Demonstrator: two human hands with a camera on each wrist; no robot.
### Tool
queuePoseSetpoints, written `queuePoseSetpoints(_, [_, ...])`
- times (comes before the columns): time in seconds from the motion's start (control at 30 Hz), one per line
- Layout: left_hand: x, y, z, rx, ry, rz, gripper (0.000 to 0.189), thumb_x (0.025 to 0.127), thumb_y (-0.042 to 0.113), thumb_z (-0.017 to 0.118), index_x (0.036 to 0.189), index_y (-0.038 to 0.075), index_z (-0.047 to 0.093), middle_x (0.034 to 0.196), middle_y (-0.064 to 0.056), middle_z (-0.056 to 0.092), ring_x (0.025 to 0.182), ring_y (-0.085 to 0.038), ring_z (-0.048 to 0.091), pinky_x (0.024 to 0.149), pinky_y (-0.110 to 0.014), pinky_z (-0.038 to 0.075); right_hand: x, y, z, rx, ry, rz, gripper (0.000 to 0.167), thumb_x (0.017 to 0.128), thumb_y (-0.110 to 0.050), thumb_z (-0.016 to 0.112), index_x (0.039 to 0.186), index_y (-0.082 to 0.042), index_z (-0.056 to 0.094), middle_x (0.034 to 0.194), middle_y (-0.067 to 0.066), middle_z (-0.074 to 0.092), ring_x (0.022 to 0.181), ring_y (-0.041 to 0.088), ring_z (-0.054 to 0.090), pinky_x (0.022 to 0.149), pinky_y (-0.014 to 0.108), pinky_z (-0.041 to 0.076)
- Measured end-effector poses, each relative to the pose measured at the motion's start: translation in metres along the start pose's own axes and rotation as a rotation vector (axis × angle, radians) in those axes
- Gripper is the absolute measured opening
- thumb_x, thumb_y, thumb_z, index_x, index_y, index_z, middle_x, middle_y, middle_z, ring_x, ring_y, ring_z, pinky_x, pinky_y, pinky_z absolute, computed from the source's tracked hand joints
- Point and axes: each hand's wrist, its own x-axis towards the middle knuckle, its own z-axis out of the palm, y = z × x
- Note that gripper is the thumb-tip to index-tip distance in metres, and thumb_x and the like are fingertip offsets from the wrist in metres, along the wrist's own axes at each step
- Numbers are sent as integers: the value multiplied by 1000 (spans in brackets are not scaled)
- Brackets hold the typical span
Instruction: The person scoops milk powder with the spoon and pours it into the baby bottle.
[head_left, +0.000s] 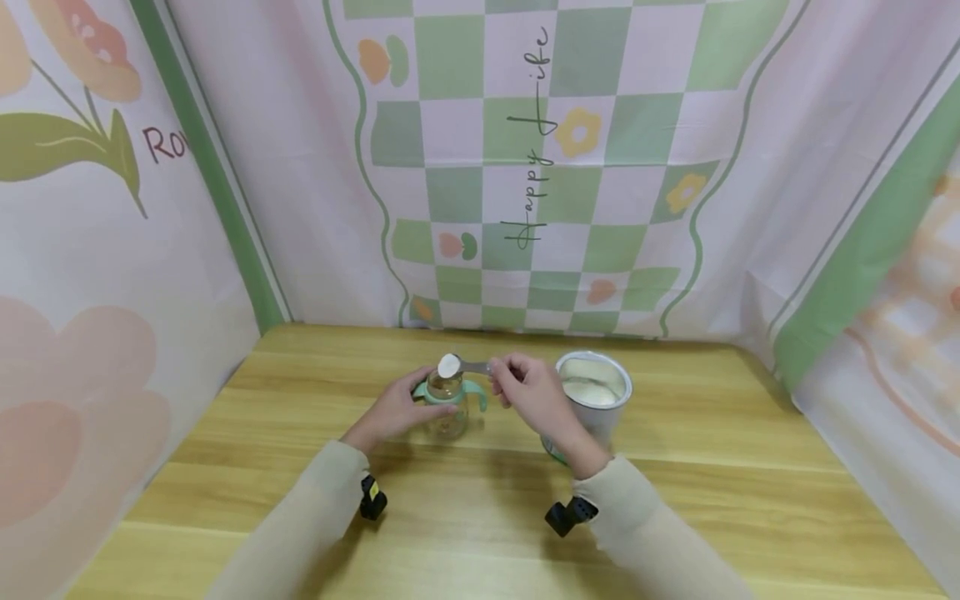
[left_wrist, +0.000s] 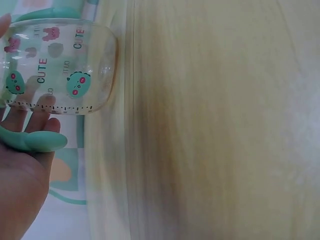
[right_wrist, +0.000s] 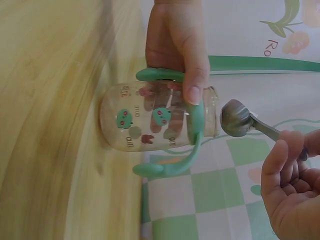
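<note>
Gripping the clear bottle [head_left: 453, 426] in the head view, the left hand [head_left: 401, 408] has its fingers curled round the side. The right hand [head_left: 534, 398] pinches the scoop [head_left: 474, 367], whose white powder [head_left: 449, 365] sits beyond the fingertips, over the bottle's mouth. Just beside those fingers, a can [head_left: 603, 423] stands on the table [head_left: 465, 533].

The left wrist view shows fingers through the bottle's wall, a green handle [left_wrist: 47, 142] before them.

In the right wrist view, the scoop's bowl hangs ahead of the pinching fingers, apart from the bottle's mouth.
</note>
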Motion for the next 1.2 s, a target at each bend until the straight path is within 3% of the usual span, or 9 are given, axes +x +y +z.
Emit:
queuePoseSetpoints(0.13, [0,1,1,3,8,-7,80,80,40,86,149,22,49,134,-3,60,122,-26,56,106,-54,41,-1,5,3,-14,-6,-34,35,106,-28,55,85,-3,68,73,9,64,60,20,58,53,29,49])
queuePoseSetpoints(0.43, [0,0,1,16,17,-13,78,80,39,86,148,22,50,136,-3,60,123,-26,55,106,-56,40,-2,9,7,-127,-4,-129,33,105,-28,56,86,-5,70,69,-2,63,58,15,58,48,27,46])
queuePoseSetpoints(0.57, [0,-1,1,11,19,-20,80,81,40,85,149,22,49,138,-3,58,125,-27,54,107,-58,38,-3,7,7,-181,-8,-159,31,105,-27,56,87,-6,71,68,-1,63,56,13,56,47,27,45])
queuePoseSetpoints(0.97, [0,-2,0,0,8,-5,74,81,39,85,146,29,51,132,0,61,118,-23,58,104,-55,41,0,10,15,-392,15,-414,20,102,-14,60,89,-6,73,62,-12,52,47,3,41,40,23,37])
queuePoseSetpoints(1.2, [-3,4,2,1,26,-31,72,84,29,84,148,23,50,129,-2,62,114,-25,59,102,-55,43,-1,9,17,-513,25,-540,17,100,-13,63,87,-6,72,66,-9,54,51,2,43,43,19,39])
